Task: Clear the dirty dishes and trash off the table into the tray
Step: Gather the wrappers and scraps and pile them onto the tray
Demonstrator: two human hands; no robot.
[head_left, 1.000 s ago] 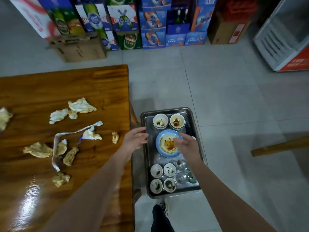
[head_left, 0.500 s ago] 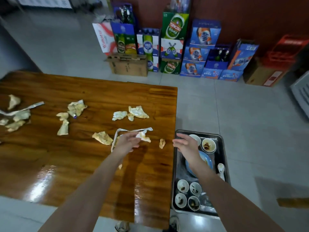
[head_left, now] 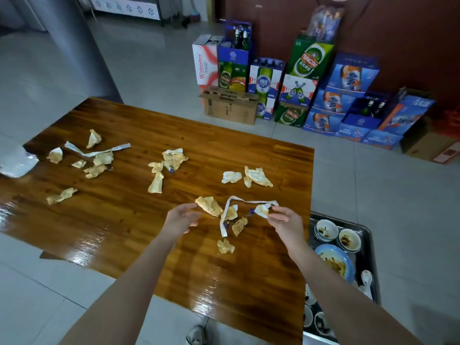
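Head | glossy wooden table (head_left: pixel 139 220) | grey tiled floor (head_left: pixel 373 190) | stacked beer cartons (head_left: pixel 308 83)

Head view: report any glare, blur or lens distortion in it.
Head view: bright glare streaks the glossy table along its near-left edge; wide-angle distortion bows the table edges and floor lines; the left hand and right hand look slightly soft, the crumpled napkins fairly sharp.

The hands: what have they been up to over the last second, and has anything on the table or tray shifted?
Both hands left the tray and swung over to the table. The right hand, earlier over the blue plate, now pinches a crumpled napkin by the white paper strip. The left hand hovers open beside another napkin, holding nothing. Dishes in the metal tray and the scattered napkins look unchanged.
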